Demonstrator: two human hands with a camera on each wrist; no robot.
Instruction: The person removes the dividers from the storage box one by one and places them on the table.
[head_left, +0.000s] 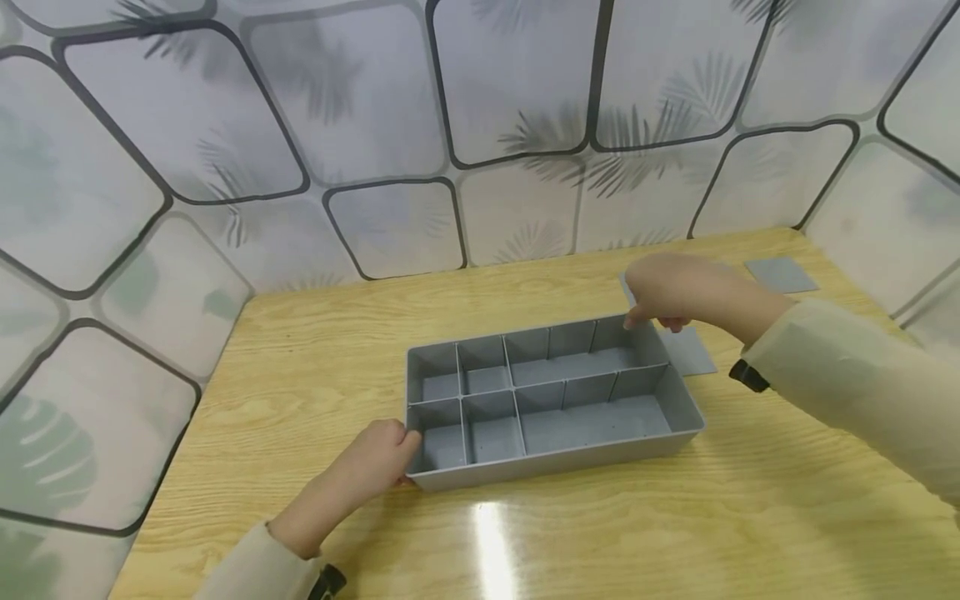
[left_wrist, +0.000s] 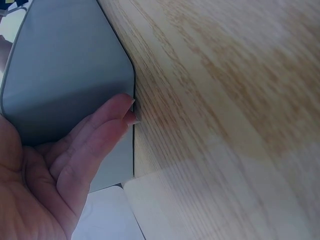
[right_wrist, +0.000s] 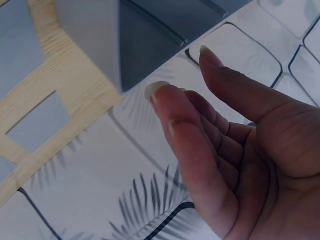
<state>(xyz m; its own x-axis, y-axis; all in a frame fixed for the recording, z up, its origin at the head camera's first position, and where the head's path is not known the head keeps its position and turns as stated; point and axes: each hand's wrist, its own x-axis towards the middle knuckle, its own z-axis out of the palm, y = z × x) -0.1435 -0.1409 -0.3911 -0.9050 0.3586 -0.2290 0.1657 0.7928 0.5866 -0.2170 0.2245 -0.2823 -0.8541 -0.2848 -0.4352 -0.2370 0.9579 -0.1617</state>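
Observation:
A grey divided storage box (head_left: 570,457) stands on the wooden table, with small square compartments on its left half and two longer ones on the right. My left hand (head_left: 381,454) grips the box's front left corner, thumb over the rim. In the left wrist view, the fingers (left_wrist: 95,145) lie along the outer wall, tips low by the tabletop. Over the back right corner is my right hand (head_left: 675,287). The right wrist view shows its loosely bent fingers (right_wrist: 187,145) apart from the box's corner (right_wrist: 119,60), thumb spread away, holding nothing.
Flat grey panels lie on the wooden table (head_left: 300,358) to the right: one panel (head_left: 688,354) beside the box and another panel (head_left: 780,273) further back. Part of one more panel shows behind the right hand. Patterned wall covering (head_left: 390,225) borders the table's back and sides.

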